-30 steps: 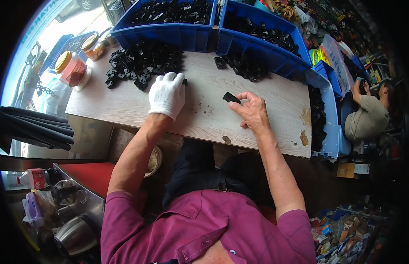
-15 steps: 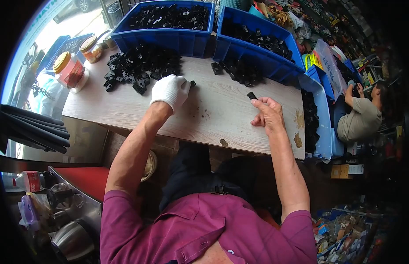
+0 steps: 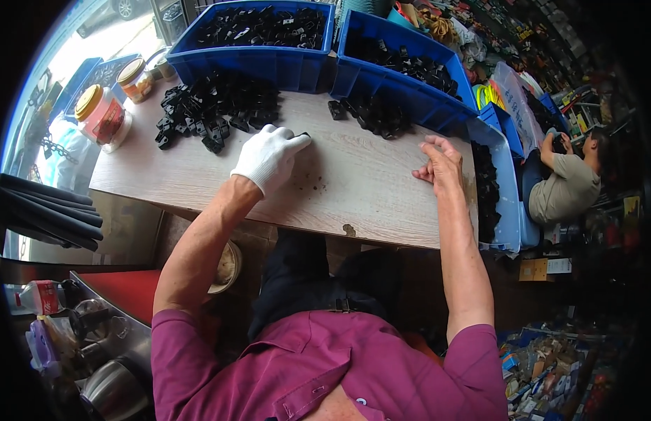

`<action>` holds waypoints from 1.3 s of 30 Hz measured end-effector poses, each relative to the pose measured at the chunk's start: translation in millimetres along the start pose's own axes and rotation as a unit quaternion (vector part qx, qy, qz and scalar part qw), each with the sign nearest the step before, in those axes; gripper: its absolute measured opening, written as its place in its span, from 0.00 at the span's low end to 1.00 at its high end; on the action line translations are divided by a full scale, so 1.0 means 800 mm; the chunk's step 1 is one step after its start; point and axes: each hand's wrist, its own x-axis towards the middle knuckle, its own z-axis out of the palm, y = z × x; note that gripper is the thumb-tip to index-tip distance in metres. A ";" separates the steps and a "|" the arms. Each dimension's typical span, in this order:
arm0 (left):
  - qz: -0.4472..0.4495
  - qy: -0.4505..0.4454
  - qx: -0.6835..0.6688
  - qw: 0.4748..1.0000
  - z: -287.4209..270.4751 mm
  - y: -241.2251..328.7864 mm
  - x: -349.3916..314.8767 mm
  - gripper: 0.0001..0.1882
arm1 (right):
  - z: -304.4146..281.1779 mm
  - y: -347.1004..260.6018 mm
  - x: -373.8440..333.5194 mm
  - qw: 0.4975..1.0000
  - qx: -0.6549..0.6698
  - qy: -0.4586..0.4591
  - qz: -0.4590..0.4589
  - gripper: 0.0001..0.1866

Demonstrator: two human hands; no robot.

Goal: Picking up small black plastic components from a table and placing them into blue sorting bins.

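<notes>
My left hand, in a white knit glove, is closed over the table. At its fingertips shows the edge of a small black part, mostly hidden by the glove. My bare right hand hovers above the table's right side, its fingers loosely bent and apart with nothing visible in them. A large pile of black clip-like parts lies just beyond my left hand. Farther right, a smaller heap of black parts rests against a blue bin, with one loose black piece at its left.
Two blue bins of black parts line the table's far edge. A light blue bin stands beside its right edge. Lidded jars are at the far left. Another person sits at the right.
The black part that my right hand held is no longer in its fingers, and that hand has moved slightly right. My left hand's fingers have stretched toward the small part. The view has shifted slightly.
</notes>
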 end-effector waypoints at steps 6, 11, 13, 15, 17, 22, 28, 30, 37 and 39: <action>-0.042 -0.067 0.007 0.997 -0.011 0.041 0.016 0.17 | 0.045 0.005 0.007 0.986 -0.155 -0.027 -0.053 0.20; -0.062 0.006 -0.030 0.998 -0.014 0.051 0.021 0.22 | 0.068 0.009 0.020 0.972 -0.217 -0.005 -0.085 0.21; 0.033 0.063 -0.023 0.997 -0.002 0.036 0.027 0.23 | 0.073 0.010 0.021 0.960 -0.249 0.021 -0.124 0.18; 0.049 0.026 -0.010 0.998 0.008 0.024 0.027 0.23 | 0.077 0.009 0.018 0.957 -0.261 0.017 -0.124 0.15; 0.066 -0.041 0.004 0.997 0.013 0.023 0.033 0.20 | 0.070 0.011 0.019 0.954 -0.275 0.023 -0.120 0.13; 0.057 -0.029 0.016 0.998 0.021 0.033 0.028 0.11 | 0.055 0.010 0.006 0.972 -0.225 -0.031 -0.067 0.11; 0.064 0.045 -0.030 0.996 0.024 0.048 0.024 0.05 | 0.054 0.015 -0.025 0.987 -0.138 -0.053 -0.056 0.22; 0.062 0.056 -0.039 0.996 0.028 0.050 0.020 0.04 | 0.057 0.014 -0.027 0.986 -0.144 -0.044 -0.064 0.22; -0.021 0.090 -0.190 0.977 0.026 0.070 0.022 0.11 | 0.065 0.008 -0.021 0.973 -0.226 -0.045 -0.031 0.18; -0.037 0.104 -0.226 0.968 0.031 0.074 0.029 0.13 | 0.059 0.012 -0.023 0.973 -0.220 -0.059 -0.038 0.18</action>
